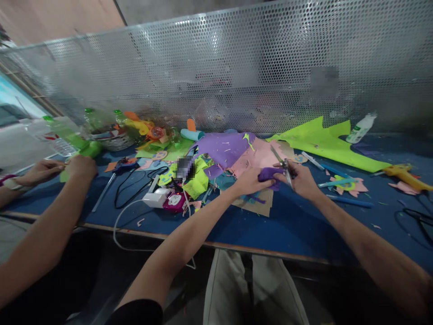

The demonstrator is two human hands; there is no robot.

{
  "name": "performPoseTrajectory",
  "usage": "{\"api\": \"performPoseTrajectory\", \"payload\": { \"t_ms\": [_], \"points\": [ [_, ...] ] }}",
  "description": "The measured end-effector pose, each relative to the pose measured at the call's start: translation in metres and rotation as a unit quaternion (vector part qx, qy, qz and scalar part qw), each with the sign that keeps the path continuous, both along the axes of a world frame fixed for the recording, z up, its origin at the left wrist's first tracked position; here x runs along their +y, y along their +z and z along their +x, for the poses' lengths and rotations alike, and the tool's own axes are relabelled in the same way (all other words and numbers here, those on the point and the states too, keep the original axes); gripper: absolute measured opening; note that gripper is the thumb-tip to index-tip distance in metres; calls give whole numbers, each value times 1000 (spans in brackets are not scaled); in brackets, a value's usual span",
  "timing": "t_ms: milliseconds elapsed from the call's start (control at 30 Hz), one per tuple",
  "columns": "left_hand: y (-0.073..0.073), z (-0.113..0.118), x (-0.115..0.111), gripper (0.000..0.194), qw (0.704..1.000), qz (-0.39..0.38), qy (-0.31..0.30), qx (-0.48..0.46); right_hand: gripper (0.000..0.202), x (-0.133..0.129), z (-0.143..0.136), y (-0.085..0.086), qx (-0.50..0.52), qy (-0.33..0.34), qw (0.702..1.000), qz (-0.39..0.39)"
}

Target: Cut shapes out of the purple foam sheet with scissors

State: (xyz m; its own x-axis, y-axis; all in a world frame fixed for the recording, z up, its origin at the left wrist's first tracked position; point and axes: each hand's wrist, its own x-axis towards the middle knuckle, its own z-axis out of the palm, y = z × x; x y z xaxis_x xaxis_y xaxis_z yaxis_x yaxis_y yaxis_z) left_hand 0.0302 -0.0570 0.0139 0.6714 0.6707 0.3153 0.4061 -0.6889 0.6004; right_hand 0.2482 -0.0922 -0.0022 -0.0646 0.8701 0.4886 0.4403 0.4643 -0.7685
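Observation:
My left hand pinches a small purple piece of foam sheet above the blue table. Close beside it, my right hand grips a pair of scissors, its blades pointing up and away from me. The scissors are right at the purple piece; whether the blades touch it I cannot tell. Below my hands lies a brown cardboard piece. Behind them spread a large purple foam sheet and a pink sheet, both strewn with scraps.
A co-worker's hands are busy at the left. Near me sit a white plug adapter with a cable and a magenta power strip. At right lie a lime sheet, a white glue bottle and a yellow glue gun. A perforated metal panel stands behind.

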Motion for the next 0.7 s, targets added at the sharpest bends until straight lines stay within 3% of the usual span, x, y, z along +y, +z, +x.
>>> {"api": "performPoseTrajectory", "payload": {
  "t_ms": [133,300,467,567,700],
  "points": [
    [0,-2,7,39,993,-34,-9,-110,36,6,-12,0,166,-42,985,-32],
    [3,-5,13,52,989,-2,39,-146,40,5,-20,1,314,-36,944,-96],
    [4,-7,8,50,988,62,46,-136,38,3,-19,-2,335,-21,936,-105],
    [-2,-2,2,64,990,122,16,-65,40,3,-18,-3,330,-26,938,-99],
    [-11,7,1,55,992,105,14,-62,42,5,-20,-4,295,-21,951,-85]
  ]
}}
